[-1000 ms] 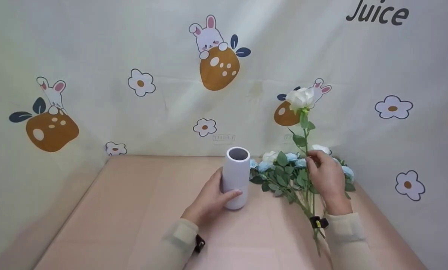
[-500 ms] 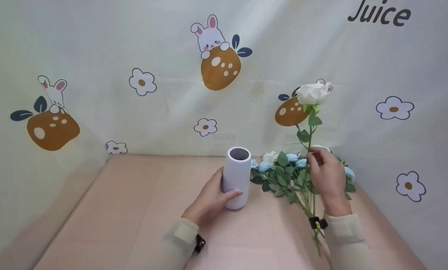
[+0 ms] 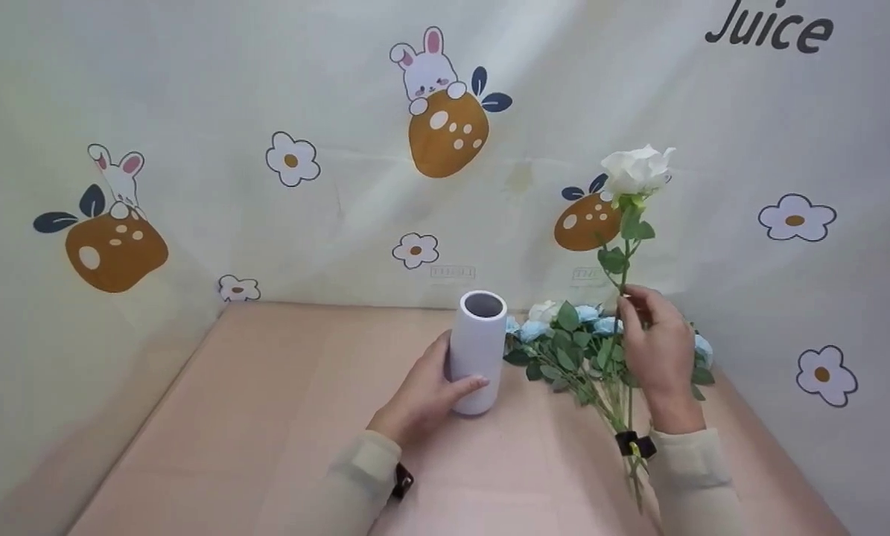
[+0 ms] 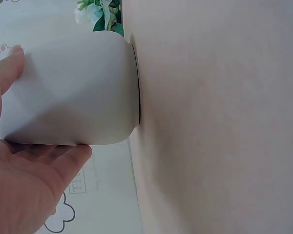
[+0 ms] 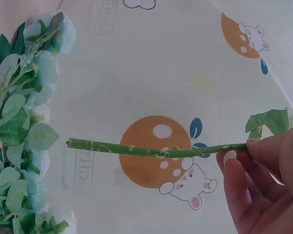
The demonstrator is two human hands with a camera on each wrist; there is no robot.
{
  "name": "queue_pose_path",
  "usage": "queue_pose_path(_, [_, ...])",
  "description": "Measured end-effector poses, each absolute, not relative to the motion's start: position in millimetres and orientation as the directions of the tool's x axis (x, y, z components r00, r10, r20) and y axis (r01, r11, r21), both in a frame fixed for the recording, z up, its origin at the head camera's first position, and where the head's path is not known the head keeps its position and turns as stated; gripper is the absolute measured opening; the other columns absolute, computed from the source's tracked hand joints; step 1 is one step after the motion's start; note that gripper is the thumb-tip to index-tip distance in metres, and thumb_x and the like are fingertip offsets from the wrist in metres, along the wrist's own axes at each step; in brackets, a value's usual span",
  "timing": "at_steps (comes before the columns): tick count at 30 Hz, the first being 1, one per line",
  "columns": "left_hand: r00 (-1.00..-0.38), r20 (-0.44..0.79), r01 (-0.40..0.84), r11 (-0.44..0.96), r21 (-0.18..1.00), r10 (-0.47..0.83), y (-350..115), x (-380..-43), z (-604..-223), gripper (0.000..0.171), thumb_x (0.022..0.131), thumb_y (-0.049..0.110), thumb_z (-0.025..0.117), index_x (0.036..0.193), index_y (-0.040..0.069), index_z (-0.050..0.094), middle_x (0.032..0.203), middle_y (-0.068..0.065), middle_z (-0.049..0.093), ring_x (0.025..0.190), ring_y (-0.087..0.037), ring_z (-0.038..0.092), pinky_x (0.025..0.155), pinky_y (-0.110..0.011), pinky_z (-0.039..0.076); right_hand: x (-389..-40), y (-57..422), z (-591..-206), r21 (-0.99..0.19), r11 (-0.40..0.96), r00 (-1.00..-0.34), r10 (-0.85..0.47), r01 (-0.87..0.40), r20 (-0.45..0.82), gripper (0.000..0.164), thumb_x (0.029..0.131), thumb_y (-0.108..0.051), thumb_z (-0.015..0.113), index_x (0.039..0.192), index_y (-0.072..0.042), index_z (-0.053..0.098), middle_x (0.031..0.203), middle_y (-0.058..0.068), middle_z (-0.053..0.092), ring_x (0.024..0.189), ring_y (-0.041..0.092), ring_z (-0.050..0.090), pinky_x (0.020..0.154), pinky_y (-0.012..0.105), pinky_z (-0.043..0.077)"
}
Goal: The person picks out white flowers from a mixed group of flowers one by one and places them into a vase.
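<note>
The left hand [image 3: 431, 391] curls its fingers round a white cylindrical vase [image 3: 477, 353] standing upright on the pale pink surface [image 3: 266, 417]. The right hand [image 3: 662, 353] pinches a green-stemmed white rose [image 3: 637, 173], held upright near a leafy bunch of blue and white flowers [image 3: 564, 350].

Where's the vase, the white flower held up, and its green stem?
Vase [image 3: 480, 350], head view: front of its side.
White flower [image 3: 637, 173], head view: petals.
Green stem [image 5: 157, 152], right wrist view: bare part.

The right hand [image 5: 271, 204] pinches a green stem [image 5: 156, 152], its bare end pointing toward pale blue flowers [image 5: 48, 73]
</note>
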State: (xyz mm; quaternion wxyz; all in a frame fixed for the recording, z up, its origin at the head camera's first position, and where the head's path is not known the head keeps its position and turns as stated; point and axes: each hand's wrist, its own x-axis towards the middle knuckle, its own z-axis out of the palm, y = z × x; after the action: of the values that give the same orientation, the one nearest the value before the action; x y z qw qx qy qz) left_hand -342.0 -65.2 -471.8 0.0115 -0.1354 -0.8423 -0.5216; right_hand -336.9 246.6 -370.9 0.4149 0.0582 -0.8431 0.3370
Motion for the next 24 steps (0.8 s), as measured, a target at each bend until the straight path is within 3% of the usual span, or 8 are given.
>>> queue_pose_path(7, [-0.965, 0.148, 0.228, 0.414, 0.881, 0.216, -64, -342, -471, 0.103, 0.083, 0.054, 0.079, 0.162, 0.021, 0.021, 0.159, -0.004, 0.040, 0.147, -0.029, 0.040, 0.122, -0.056, 0.031, -334, 233, -361, -0.513, 0.728, -0.613, 0.162, -0.455, 0.773, 0.024, 0.100, -0.021, 0.066, 0.119, -0.009, 0.073, 0.100, 0.007, 0.074, 0.086, 0.018, 0.067, 0.071, 0.016, 0.046])
queue_pose_path(14, [-0.971, 0.127, 0.202, 0.407, 0.891, 0.203, -62, -341, -471, 0.105, 0.082, 0.054, 0.080, 0.163, 0.024, 0.020, 0.160, -0.002, 0.038, 0.147, -0.028, 0.040, 0.122, -0.058, 0.030, -334, 212, -352, -0.513, 0.679, -0.579, 0.157, -0.525, 0.800, 0.022, 0.099, -0.020, 0.067, 0.117, -0.008, 0.074, 0.100, 0.007, 0.073, 0.086, 0.016, 0.065, 0.065, 0.006, 0.045])
queue_pose_path(24, [-0.979, 0.089, 0.159, 0.410, 0.898, 0.184, -62, -341, -470, 0.106, 0.081, 0.052, 0.082, 0.163, 0.027, 0.019, 0.161, 0.000, 0.037, 0.148, -0.028, 0.038, 0.122, -0.058, 0.030, -324, 185, -337, -0.569, 0.559, -0.578, 0.185, -0.603, 0.795, 0.020, 0.099, -0.022, 0.068, 0.116, -0.013, 0.075, 0.098, 0.001, 0.072, 0.084, 0.007, 0.063, 0.062, 0.012, 0.049])
